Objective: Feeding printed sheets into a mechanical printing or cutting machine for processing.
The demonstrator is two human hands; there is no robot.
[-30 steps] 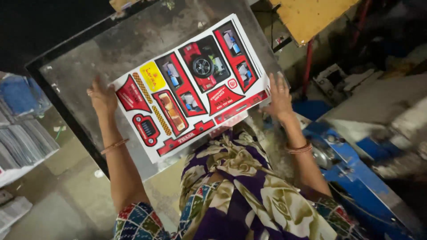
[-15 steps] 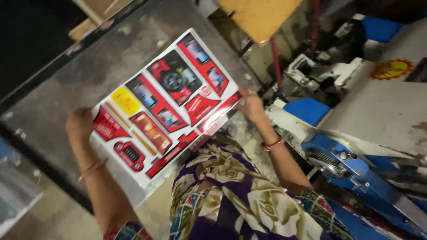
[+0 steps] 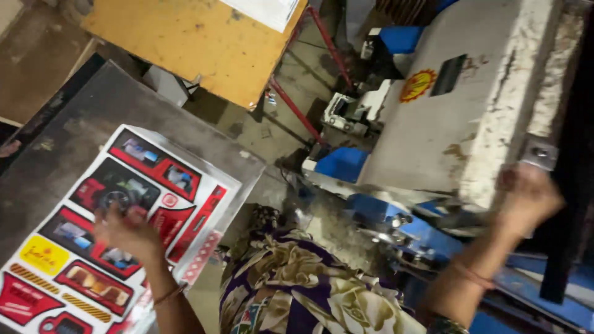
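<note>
resting my left hand [image 3: 127, 232] flat on the printed sheet [image 3: 111, 232], fingers spread over its red and black panels, i keep it pressed onto the grey counter [image 3: 93, 117] at the lower left of the frame. the sheet lies with its right edge just at the counter's edge, one corner seeming to poke past it. my right hand [image 3: 526, 198] is up at the right of the frame, against the edge of the grey-white press machine [image 3: 470, 105]; it is blurred, so i cannot tell whether its fingers are curled around something there or only touching the worn edge.

what could go wrong, as i judge it: with only one hand on the sheet and that sheet so near the counter's edge, a slip of the palm could slide it off toward my lap. the right hand sits close to the machine's metal edge and the blue frame [image 3: 433, 229] below it, where a finger could get caught if something there moves.

the left arm comes up from the bottom of the frame, wrist bent, palm down. the right arm stretches up and out to the right, forearm angled steeply, a thin bangle [image 3: 473, 275] at the wrist.
</note>
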